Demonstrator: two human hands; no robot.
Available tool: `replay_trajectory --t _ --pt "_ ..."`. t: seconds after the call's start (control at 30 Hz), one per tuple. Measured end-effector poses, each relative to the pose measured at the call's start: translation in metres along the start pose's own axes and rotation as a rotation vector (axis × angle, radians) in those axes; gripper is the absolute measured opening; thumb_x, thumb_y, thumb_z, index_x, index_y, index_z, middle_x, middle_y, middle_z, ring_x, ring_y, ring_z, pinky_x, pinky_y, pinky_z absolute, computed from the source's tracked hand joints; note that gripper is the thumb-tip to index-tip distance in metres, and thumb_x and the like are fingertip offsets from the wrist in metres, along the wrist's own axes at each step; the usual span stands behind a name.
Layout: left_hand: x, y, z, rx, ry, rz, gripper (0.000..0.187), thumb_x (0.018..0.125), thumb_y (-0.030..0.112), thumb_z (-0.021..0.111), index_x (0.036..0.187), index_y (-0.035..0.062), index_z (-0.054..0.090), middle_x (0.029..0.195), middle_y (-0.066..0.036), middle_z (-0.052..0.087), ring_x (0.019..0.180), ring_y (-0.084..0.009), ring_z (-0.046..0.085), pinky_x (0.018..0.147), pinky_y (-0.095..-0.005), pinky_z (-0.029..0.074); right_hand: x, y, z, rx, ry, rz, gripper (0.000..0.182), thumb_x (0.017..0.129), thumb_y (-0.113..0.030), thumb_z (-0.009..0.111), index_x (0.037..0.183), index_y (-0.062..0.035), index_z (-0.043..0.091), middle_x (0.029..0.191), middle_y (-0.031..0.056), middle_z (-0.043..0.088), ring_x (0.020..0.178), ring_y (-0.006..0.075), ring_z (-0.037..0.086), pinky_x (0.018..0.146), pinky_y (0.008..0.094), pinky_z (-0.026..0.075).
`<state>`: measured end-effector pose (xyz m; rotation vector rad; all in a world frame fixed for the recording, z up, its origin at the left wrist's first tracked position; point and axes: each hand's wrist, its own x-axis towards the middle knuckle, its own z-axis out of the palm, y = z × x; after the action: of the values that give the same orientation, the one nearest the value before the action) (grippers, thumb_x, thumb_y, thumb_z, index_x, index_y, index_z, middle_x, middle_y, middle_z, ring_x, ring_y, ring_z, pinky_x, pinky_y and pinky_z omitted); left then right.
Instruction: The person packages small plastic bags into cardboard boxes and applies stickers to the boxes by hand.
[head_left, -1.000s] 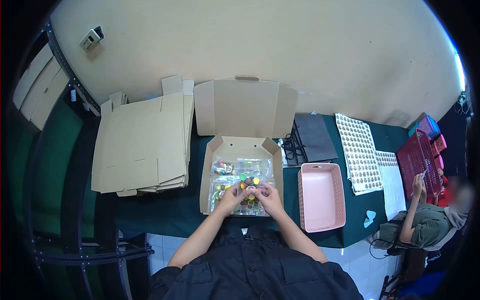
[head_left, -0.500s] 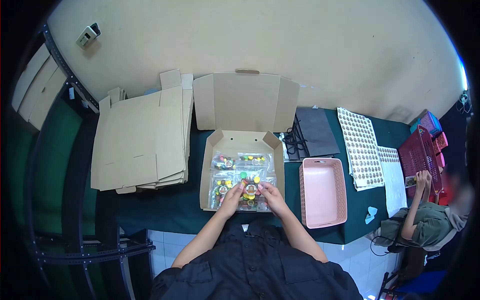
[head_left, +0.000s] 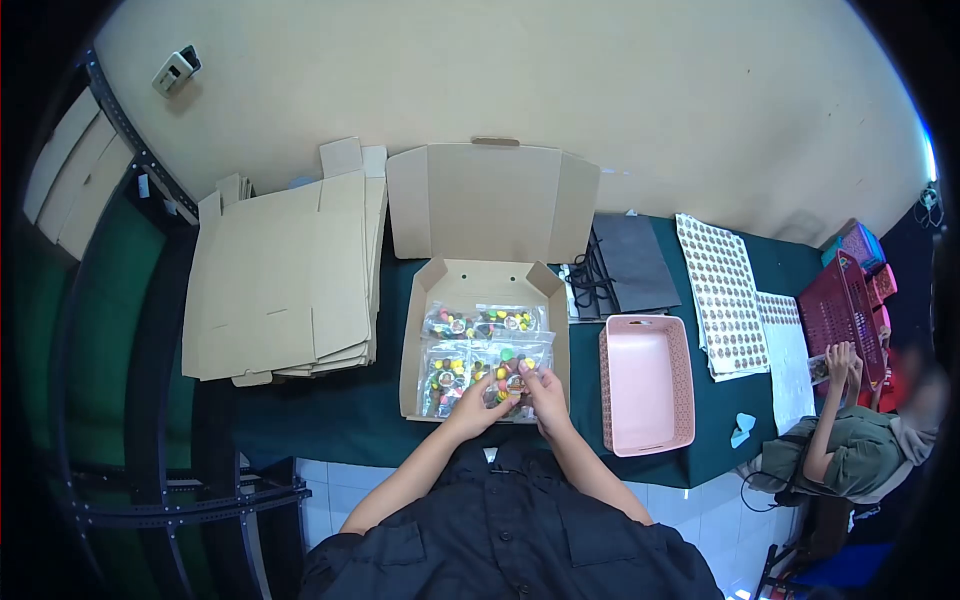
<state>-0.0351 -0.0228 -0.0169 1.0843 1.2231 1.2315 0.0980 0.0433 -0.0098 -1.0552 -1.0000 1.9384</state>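
An open cardboard box (head_left: 410,370) lies in front of me, its lid (head_left: 492,205) raised against the wall. Inside are several clear bags of colourful round candies, among them one at the lower left (head_left: 446,372) and two along the back, including a back right bag (head_left: 510,320). At the box's front right, my left hand (head_left: 478,410) and my right hand (head_left: 545,395) are closed on a clear candy bag (head_left: 506,362) with a round label. The fingers of both hands pinch its lower part, hiding some of it.
Flattened cardboard boxes (head_left: 280,275) are stacked at left. To the right are black paper bags (head_left: 635,265), a pink basket (head_left: 648,390), sticker sheets (head_left: 720,295) and a crumpled blue scrap (head_left: 742,430). A co-worker (head_left: 850,450) sits at far right beside a maroon basket (head_left: 835,315).
The held candy bag has shifted slightly right over the front right of the box, and both hands have moved with it. The back bags show more fully.
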Motion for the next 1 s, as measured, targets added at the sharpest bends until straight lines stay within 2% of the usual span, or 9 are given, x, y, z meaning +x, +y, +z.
replay_trajectory --t 0.13,0.27,0.47,0.6,0.67,0.73,0.8,0.9,1.0 --pt "-0.003 -0.006 -0.009 0.188 -0.098 -0.032 0.059 0.073 0.016 0.071 0.122 -0.0005 0.045 0.115 -0.015 0.053 0.107 -0.0211 0.051 0.092 -0.0307 0.039 0.008 -0.013 -0.014 -0.051 0.184 -0.199 0.023 0.083 -0.019 0.063 0.098 -0.0011 0.060 0.085 0.0031 0.062 0.071 0.0060 0.056 0.061 0.0192 0.043" --pt "-0.007 0.005 0.001 0.270 0.014 0.064 0.065 0.069 0.021 0.075 0.123 -0.0001 0.045 0.112 -0.016 0.054 0.107 -0.0238 0.051 0.092 -0.0325 0.039 0.009 -0.021 -0.040 -0.157 0.019 -0.258 0.014 0.079 -0.011 0.065 0.087 0.0005 0.066 0.083 0.0039 0.062 0.074 0.0077 0.054 0.064 0.0190 0.041" --pt "0.004 0.040 -0.006 0.019 0.160 -0.052 0.014 0.081 0.012 0.063 0.085 -0.0007 0.066 0.078 -0.006 0.062 0.077 -0.0105 0.058 0.076 -0.0274 0.046 -0.019 -0.046 -0.015 -0.482 -0.164 -0.347 0.017 0.081 -0.012 0.063 0.085 0.0046 0.065 0.081 0.0049 0.058 0.076 0.0093 0.052 0.068 0.0211 0.040" --pt "0.007 0.031 -0.025 0.239 0.019 0.152 0.020 0.087 0.020 0.057 0.092 0.0031 0.066 0.070 -0.004 0.061 0.070 -0.0093 0.055 0.067 -0.0256 0.044 -0.018 -0.055 -0.025 -0.431 -0.237 -0.283 0.018 0.085 -0.011 0.058 0.086 0.0062 0.064 0.085 0.0056 0.059 0.080 0.0114 0.053 0.072 0.0241 0.041" --pt "0.002 0.041 -0.030 0.198 -0.083 -0.192 0.023 0.088 0.022 0.053 0.097 0.0043 0.065 0.072 -0.006 0.064 0.072 -0.0120 0.059 0.076 -0.0272 0.044 -0.016 -0.056 -0.032 -0.507 -0.256 -0.284 0.018 0.086 -0.010 0.055 0.087 0.0065 0.063 0.089 0.0076 0.061 0.083 0.0139 0.055 0.077 0.0256 0.042" --pt "0.000 0.057 -0.028 0.331 -0.116 -0.237 0.024 0.087 0.021 0.055 0.102 0.0042 0.063 0.087 -0.010 0.066 0.084 -0.0159 0.061 0.084 -0.0280 0.042 -0.012 -0.048 -0.037 -0.439 -0.084 -0.345 0.019 0.086 -0.011 0.055 0.090 0.0048 0.064 0.096 0.0103 0.063 0.090 0.0157 0.056 0.081 0.0265 0.042" --pt "-0.002 0.067 -0.021 0.313 0.135 0.101 0.026 0.085 0.021 0.057 0.104 0.0044 0.062 0.102 -0.013 0.063 0.099 -0.0187 0.058 0.090 -0.0289 0.040 -0.005 -0.049 -0.042 -0.303 0.108 -0.493 0.021 0.088 -0.013 0.054 0.096 0.0035 0.064 0.101 0.0126 0.062 0.092 0.0156 0.057 0.083 0.0280 0.044" --pt "0.004 0.065 -0.020 0.339 0.051 0.184 0.035 0.084 0.022 0.059 0.115 0.0064 0.056 0.112 -0.013 0.059 0.106 -0.0215 0.054 0.090 -0.0305 0.040 -0.017 -0.068 -0.023 -0.258 0.223 -0.504 0.022 0.088 -0.014 0.054 0.098 0.0031 0.063 0.101 0.0124 0.062 0.089 0.0152 0.058 0.082 0.0270 0.044" --pt "0.006 0.062 0.006 0.194 0.131 0.171 0.052 0.081 0.019 0.063 0.128 0.0070 0.044 0.115 -0.009 0.057 0.103 -0.0225 0.055 0.094 -0.0350 0.038 -0.023 -0.066 -0.008 -0.415 0.021 -0.498 0.023 0.086 -0.015 0.057 0.103 -0.0010 0.063 0.099 0.0124 0.061 0.085 0.0156 0.057 0.080 0.0273 0.045"
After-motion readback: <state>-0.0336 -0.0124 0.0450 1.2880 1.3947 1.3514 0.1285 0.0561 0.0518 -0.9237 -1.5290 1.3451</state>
